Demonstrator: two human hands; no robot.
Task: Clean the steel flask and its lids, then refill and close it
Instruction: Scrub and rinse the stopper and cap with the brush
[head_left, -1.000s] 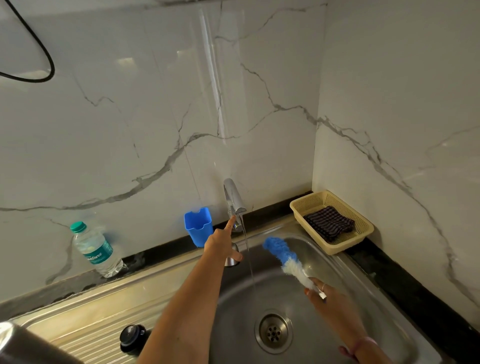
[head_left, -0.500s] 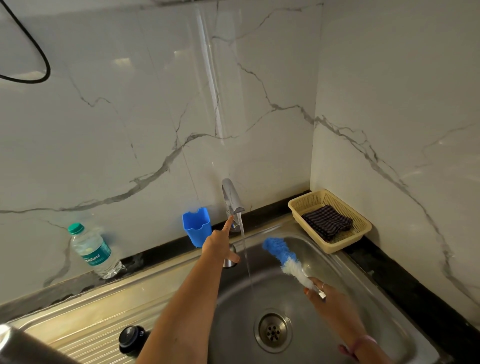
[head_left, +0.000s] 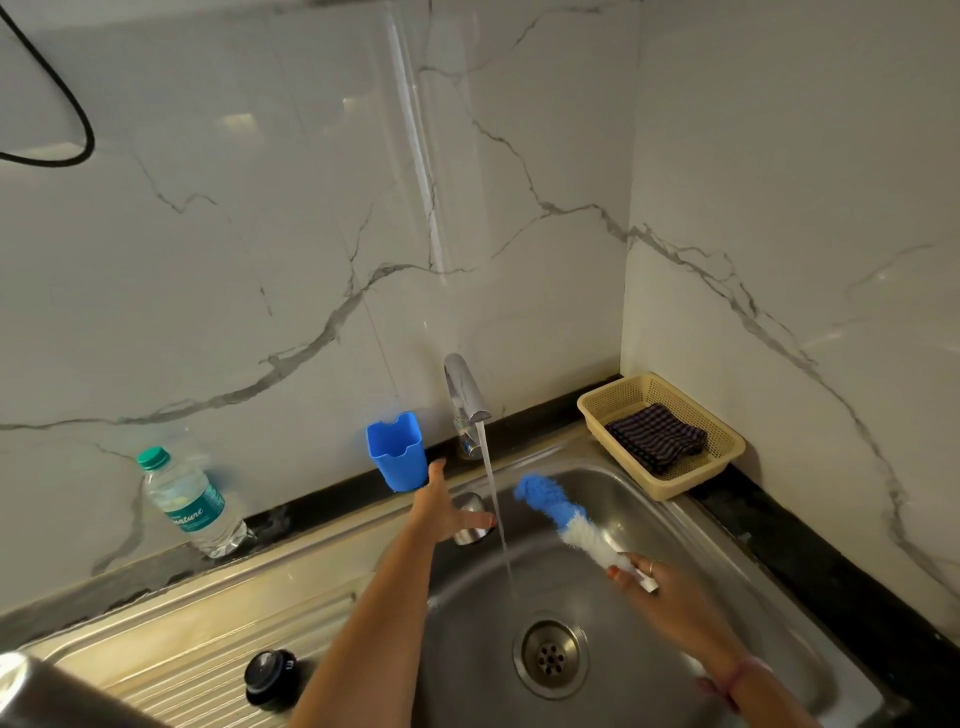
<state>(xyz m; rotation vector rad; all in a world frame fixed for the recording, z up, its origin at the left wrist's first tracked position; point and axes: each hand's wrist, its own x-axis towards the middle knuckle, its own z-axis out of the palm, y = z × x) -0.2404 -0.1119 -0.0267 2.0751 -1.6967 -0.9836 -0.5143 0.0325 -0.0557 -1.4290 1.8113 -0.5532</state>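
Observation:
My right hand (head_left: 660, 590) grips the handle of a blue and white bottle brush (head_left: 558, 512), held over the steel sink (head_left: 727, 582) just right of the running water. My left hand (head_left: 441, 506) hovers open, fingers spread, below the chrome tap (head_left: 464, 392), over a steel lid (head_left: 470, 517) resting at the basin's back edge. A steady stream (head_left: 493, 499) falls from the spout toward the drain (head_left: 550, 656). A black flask lid (head_left: 270, 674) lies on the ribbed drainboard. The steel flask's body (head_left: 47, 693) shows only partly at the bottom left corner.
A blue plastic cup (head_left: 397, 451) hangs by the wall left of the tap. A water bottle (head_left: 189, 504) stands on the black counter at the left. A beige basket (head_left: 724, 441) holding a dark checked cloth (head_left: 657, 434) sits in the right corner.
My left hand has come off the tap lever, dropped lower and spread open. The trickle has grown into a full stream. The brush has barely moved.

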